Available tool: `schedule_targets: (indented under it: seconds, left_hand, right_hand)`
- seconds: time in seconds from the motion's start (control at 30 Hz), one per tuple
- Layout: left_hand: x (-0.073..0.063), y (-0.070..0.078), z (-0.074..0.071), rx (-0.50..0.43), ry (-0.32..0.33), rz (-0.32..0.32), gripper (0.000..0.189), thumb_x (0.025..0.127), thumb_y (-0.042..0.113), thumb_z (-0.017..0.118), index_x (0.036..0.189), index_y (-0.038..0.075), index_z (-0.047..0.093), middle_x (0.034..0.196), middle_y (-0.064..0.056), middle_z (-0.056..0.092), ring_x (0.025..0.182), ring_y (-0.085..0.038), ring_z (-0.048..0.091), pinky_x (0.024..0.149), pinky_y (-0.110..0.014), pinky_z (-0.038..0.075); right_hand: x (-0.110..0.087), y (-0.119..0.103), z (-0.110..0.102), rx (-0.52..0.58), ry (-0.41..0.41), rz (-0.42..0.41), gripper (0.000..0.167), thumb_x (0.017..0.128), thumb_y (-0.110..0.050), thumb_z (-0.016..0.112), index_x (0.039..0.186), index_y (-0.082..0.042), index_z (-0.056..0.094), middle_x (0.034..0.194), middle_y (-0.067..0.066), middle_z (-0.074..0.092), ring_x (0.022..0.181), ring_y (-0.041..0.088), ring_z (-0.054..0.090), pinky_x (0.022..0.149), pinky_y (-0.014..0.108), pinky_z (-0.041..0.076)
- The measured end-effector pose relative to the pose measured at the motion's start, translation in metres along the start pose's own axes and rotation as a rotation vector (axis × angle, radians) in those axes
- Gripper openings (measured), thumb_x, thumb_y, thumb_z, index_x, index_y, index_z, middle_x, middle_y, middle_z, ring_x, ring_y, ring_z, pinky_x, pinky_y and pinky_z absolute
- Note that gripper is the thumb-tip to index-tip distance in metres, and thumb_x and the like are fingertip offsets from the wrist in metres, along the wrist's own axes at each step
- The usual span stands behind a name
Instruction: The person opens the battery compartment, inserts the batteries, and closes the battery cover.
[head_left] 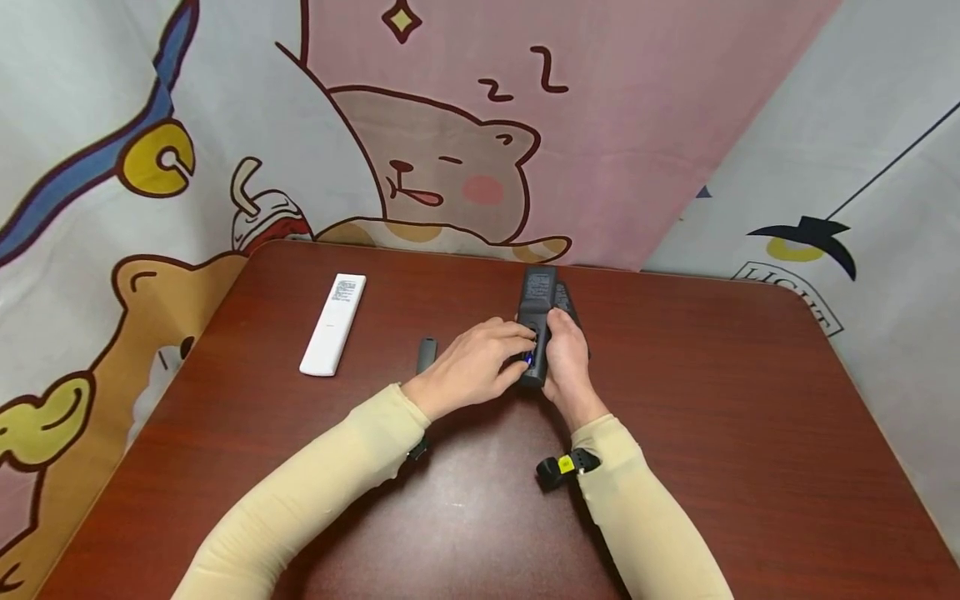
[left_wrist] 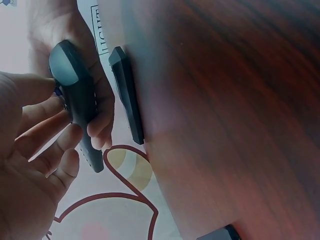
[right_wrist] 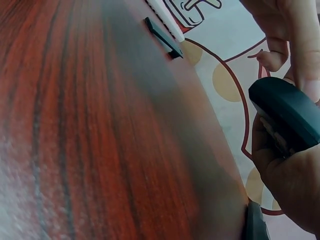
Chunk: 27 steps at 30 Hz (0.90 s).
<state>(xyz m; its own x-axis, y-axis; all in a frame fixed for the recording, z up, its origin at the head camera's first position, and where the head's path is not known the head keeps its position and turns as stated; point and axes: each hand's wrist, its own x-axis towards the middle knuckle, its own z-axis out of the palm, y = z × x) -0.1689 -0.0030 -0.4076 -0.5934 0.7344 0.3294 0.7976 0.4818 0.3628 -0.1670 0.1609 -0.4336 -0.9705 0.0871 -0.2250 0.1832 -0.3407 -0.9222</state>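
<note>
A black remote control (head_left: pixel 537 287) is held back side up by my right hand (head_left: pixel 567 354), its palm and fingers wrapped round it from the right and below. The battery compartment in its back lies uncovered. My left hand (head_left: pixel 480 362) reaches in from the left, with thumb and fingertips pinching at a small blue battery (head_left: pixel 528 359) there, mostly hidden by the fingers. In the left wrist view, a bit of blue shows at the thumb tip beside the remote's edge. Left of the left hand lies a dark battery cover (head_left: pixel 427 352), partly covered by it.
A second black remote (head_left: pixel 567 302) lies on the table just behind and right of the held one. Over to the left is a white remote (head_left: pixel 333 325). The brown table (head_left: pixel 735 433) ends at a printed cloth (head_left: pixel 615 125) hanging at the back.
</note>
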Motion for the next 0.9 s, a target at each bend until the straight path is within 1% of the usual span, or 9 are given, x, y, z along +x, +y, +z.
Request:
schedule_targets:
  seconds: [0.1,0.2,0.33,0.47,0.6,0.73,0.83,0.9]
  left_hand:
    - [0.0006,-0.0005,-0.0006,0.004,0.008,0.007,0.027,0.098,0.016,0.071,0.121,0.003,0.074,0.13,-0.009,0.069,0.119,-0.023,0.062,0.105,-0.034,0.048]
    - [0.001,-0.001,-0.0011,0.003,0.006,-0.002,0.026,0.097,0.017,0.072,0.12,0.004,0.075,0.129,-0.008,0.07,0.117,-0.023,0.062,0.103,-0.034,0.048]
    - [0.0021,-0.0013,-0.0022,-0.019,0.009,-0.031,0.026,0.096,0.019,0.074,0.119,0.006,0.076,0.126,-0.007,0.07,0.116,-0.021,0.062,0.102,-0.034,0.049]
    - [0.003,-0.0015,-0.0035,-0.05,0.01,-0.062,0.026,0.095,0.02,0.076,0.117,0.006,0.076,0.125,-0.006,0.07,0.116,-0.02,0.062,0.102,-0.034,0.05]
    - [0.0037,-0.0022,-0.0042,-0.073,0.005,-0.09,0.028,0.094,0.021,0.078,0.117,0.007,0.076,0.124,-0.005,0.07,0.117,-0.019,0.062,0.102,-0.033,0.05]
    - [0.0044,-0.0025,-0.0053,-0.103,0.013,-0.114,0.029,0.091,0.02,0.081,0.116,0.007,0.076,0.122,-0.004,0.069,0.116,-0.019,0.062,0.101,-0.033,0.051]
    - [0.0049,-0.0026,-0.0063,-0.127,0.017,-0.133,0.031,0.089,0.02,0.084,0.115,0.008,0.076,0.119,-0.004,0.068,0.112,-0.018,0.063,0.098,-0.032,0.052]
    - [0.0051,-0.0027,-0.0068,-0.152,0.015,-0.157,0.033,0.087,0.02,0.086,0.115,0.007,0.076,0.117,-0.003,0.068,0.105,-0.018,0.064,0.091,-0.031,0.054]
  right_hand:
    - [0.0001,-0.0006,0.0006,-0.003,-0.004,0.0,0.046,0.115,-0.03,0.025,0.147,-0.002,0.041,0.124,0.015,0.055,0.091,0.014,0.063,0.078,0.027,0.056]
    - [0.0002,-0.0008,0.0007,-0.028,-0.004,0.004,0.046,0.115,-0.03,0.025,0.147,-0.002,0.04,0.125,0.015,0.054,0.092,0.014,0.062,0.079,0.027,0.056]
    - [-0.0001,-0.0005,0.0004,-0.051,-0.005,0.007,0.046,0.114,-0.031,0.025,0.149,-0.004,0.039,0.128,0.016,0.053,0.094,0.014,0.062,0.079,0.027,0.056]
    - [-0.0011,-0.0003,0.0009,-0.052,-0.012,0.012,0.046,0.114,-0.032,0.025,0.15,-0.006,0.037,0.13,0.016,0.052,0.096,0.014,0.061,0.078,0.027,0.055]
    - [-0.0015,0.0001,0.0029,-0.051,-0.007,0.008,0.043,0.114,-0.032,0.026,0.147,-0.008,0.039,0.121,0.011,0.052,0.091,0.012,0.06,0.073,0.026,0.054]
    - [-0.0019,0.0008,0.0059,-0.026,-0.02,-0.016,0.036,0.114,-0.03,0.026,0.137,-0.007,0.044,0.111,0.008,0.054,0.085,0.011,0.06,0.067,0.027,0.053]
    - [-0.0033,0.0014,0.0078,-0.007,-0.035,-0.024,0.035,0.114,-0.029,0.026,0.135,-0.008,0.045,0.109,0.008,0.055,0.085,0.013,0.061,0.066,0.028,0.054]
    - [-0.0042,0.0023,0.0084,-0.01,-0.044,-0.024,0.036,0.114,-0.029,0.027,0.138,-0.008,0.044,0.111,0.009,0.055,0.086,0.014,0.062,0.068,0.029,0.055]
